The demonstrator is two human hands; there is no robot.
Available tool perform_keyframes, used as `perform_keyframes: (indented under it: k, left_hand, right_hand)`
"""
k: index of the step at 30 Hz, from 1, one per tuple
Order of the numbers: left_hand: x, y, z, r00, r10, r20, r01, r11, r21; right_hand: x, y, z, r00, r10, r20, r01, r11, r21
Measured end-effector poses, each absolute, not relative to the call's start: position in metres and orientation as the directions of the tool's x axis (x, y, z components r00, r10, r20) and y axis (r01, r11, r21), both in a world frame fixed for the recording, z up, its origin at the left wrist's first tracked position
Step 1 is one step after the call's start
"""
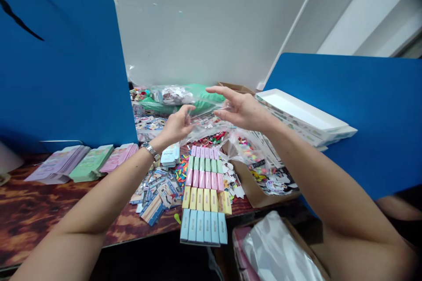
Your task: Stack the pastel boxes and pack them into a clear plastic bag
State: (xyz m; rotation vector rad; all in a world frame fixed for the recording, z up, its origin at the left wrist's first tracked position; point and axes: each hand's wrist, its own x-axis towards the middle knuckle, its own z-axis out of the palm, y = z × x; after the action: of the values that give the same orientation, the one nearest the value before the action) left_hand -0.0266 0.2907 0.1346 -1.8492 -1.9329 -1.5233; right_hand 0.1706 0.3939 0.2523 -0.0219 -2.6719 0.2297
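1. Left hand: reaching forward over the counter, fingers curling narrow and pinching the near-left edge of a clear plastic bag; a metal wristwatch is showing on the wrist.
2. Right hand: hovering slightly higher and further forward, fingers spreading wide, thumb and fingertips seeming to be touching the bag's right edge; whether it is actually gripping cannot be told.
3. Clear plastic bag: hanging between the two hands, above the middle of the counter, its long axis running left to right from one hand to the other; the left hand is lying nearer to its body.
4. Rows of small pastel boxes: lying directly beneath and nearer than the hands, banded purple, green, pink, yellow, blue.
5. Flat carton stacks: resting at the left, well apart from the hands.
6. Loose printed stickers: spreading beside the boxes.
7. White tray: sitting to the right, near the right hand.
8. Blue partitions: standing on both sides.
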Motion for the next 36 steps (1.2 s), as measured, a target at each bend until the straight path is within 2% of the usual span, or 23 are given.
perform_keyframes:
  k: [4, 7, 10, 11, 14, 17, 21, 24, 26, 29, 31, 34, 36]
  left_hand:
    - [-0.054, 0.284, 0.123, -0.15, 0.651, 0.744, 0.914, -0.196, 0.356]
    - [-0.06, 0.268, 0.121, 0.034, 0.601, 0.798, 0.949, -0.269, 0.162]
    - [-0.053, 0.256, 0.121, 0.288, 0.641, 0.711, 0.942, -0.323, -0.091]
    - [-0.05, 0.255, 0.12, 0.319, 0.658, 0.682, 0.938, -0.322, -0.129]
    - [-0.043, 0.264, 0.115, 0.207, 0.67, 0.713, 0.965, -0.261, -0.035]
    - [-0.039, 0.277, 0.109, 0.105, 0.625, 0.774, 0.969, -0.238, 0.061]
    - [-0.029, 0.289, 0.107, 0.114, 0.557, 0.823, 0.972, -0.236, 0.025]
    - [-0.018, 0.293, 0.111, 0.136, 0.504, 0.853, 0.966, -0.26, -0.001]
    - [-0.012, 0.293, 0.113, 0.142, 0.467, 0.873, 0.959, -0.284, -0.003]
    - [-0.007, 0.292, 0.114, 0.156, 0.444, 0.882, 0.955, -0.297, -0.019]
    - [-0.007, 0.292, 0.11, 0.159, 0.442, 0.883, 0.95, -0.312, -0.015]
    - [-0.012, 0.298, 0.098, 0.081, 0.408, 0.91, 0.94, -0.334, 0.066]
    - [-0.018, 0.306, 0.086, -0.042, 0.37, 0.928, 0.93, -0.325, 0.171]
  right_hand:
    - [0.177, 0.394, 0.255, -0.968, -0.057, 0.244, -0.096, 0.984, -0.148]
    - [0.184, 0.406, 0.249, -0.98, -0.136, 0.147, -0.14, 0.99, -0.019]
    - [0.186, 0.424, 0.237, -0.987, -0.047, 0.156, -0.016, 0.982, 0.189]
    - [0.186, 0.429, 0.232, -0.984, 0.001, 0.176, 0.044, 0.97, 0.239]
    - [0.185, 0.435, 0.221, -0.94, 0.128, 0.317, 0.221, 0.934, 0.28]
    - [0.186, 0.425, 0.213, -0.87, 0.152, 0.469, 0.301, 0.917, 0.26]
    - [0.187, 0.393, 0.203, -0.763, 0.066, 0.643, 0.32, 0.903, 0.287]
    - [0.179, 0.381, 0.188, -0.725, 0.095, 0.682, 0.368, 0.891, 0.266]
    - [0.172, 0.393, 0.176, -0.69, 0.167, 0.704, 0.41, 0.892, 0.19]
    - [0.165, 0.432, 0.161, -0.587, 0.319, 0.744, 0.471, 0.882, -0.007]
    - [0.163, 0.459, 0.156, -0.582, 0.396, 0.71, 0.446, 0.886, -0.128]
    - [0.163, 0.48, 0.152, -0.607, 0.461, 0.647, 0.385, 0.883, -0.268]
    - [0.164, 0.481, 0.145, -0.528, 0.524, 0.668, 0.417, 0.846, -0.333]
